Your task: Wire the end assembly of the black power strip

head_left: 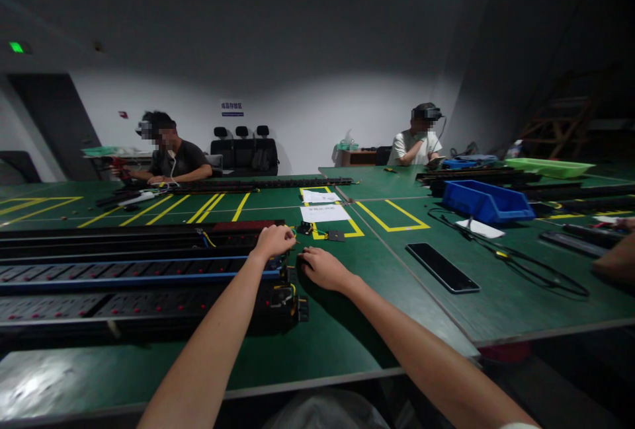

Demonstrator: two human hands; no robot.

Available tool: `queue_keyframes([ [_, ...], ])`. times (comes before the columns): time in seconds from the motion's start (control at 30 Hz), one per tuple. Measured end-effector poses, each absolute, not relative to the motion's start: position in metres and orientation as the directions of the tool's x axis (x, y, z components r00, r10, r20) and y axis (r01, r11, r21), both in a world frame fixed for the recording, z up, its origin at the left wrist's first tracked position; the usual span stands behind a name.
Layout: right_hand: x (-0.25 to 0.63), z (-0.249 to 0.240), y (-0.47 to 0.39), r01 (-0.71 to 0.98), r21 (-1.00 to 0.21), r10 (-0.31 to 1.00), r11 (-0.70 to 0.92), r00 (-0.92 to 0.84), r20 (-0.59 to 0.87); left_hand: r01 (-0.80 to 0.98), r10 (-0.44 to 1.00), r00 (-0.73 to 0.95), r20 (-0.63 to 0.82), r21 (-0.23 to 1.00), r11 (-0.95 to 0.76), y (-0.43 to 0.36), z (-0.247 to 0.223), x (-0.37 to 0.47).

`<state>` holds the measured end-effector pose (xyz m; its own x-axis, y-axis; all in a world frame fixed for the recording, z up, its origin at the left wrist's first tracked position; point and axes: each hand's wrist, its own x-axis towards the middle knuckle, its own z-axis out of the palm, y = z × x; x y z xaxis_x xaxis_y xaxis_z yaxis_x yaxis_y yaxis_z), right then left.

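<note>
Several long black power strips [163,303] lie side by side at the left of the green table, their ends toward my hands. One strip [124,272] has a blue edge. My left hand [275,241] rests over the end of the strips, its fingers pinched together close to a thin yellow-green wire [296,233]. Just right of the strip ends is my right hand [325,269], lying low with its fingers curled. What either hand holds is too small to make out. Beyond the fingertips lies a small black socket piece [336,236]. A black end plug [302,309] sticks out of the nearest strip.
Paper sheets [325,213] lie ahead within yellow tape marks. To the right are a phone [441,267], a black cable [536,269] and a blue bin [489,202]. Two people sit across the table, and another person's arm [615,257] reaches in at the right edge.
</note>
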<state>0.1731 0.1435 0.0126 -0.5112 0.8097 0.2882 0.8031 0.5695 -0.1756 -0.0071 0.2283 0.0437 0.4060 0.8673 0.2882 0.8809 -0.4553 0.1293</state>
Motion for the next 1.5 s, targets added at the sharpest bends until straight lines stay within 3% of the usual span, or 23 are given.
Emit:
queue_keyframes([
  [1.5, 0.1727, 0.0123, 0.1434, 0.810, -0.161, 0.813, 0.564, -0.510, 0.282, 0.889, 0.878, 0.393, 0.274, 0.130, -0.438, 0.2272, 0.0451, -0.0061],
])
